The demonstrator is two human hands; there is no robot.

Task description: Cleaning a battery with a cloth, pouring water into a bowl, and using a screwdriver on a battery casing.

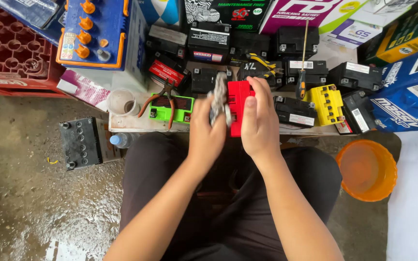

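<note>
My right hand point(260, 123) grips a small red box-shaped battery point(238, 104), held upright in front of me above my lap. My left hand point(206, 133) presses a crumpled grey rag point(217, 99) against the battery's left side. Both hands hover just in front of a low board point(131, 124) crowded with small batteries.
On the board lie a green battery point(170, 107) with orange-handled pliers point(163, 99) across it, a yellow battery point(327, 103), several black ones and a screwdriver point(302, 72). An orange bucket point(367, 169) stands at right, a black battery point(84, 142) and red crate point(10, 48) at left. The floor is wet.
</note>
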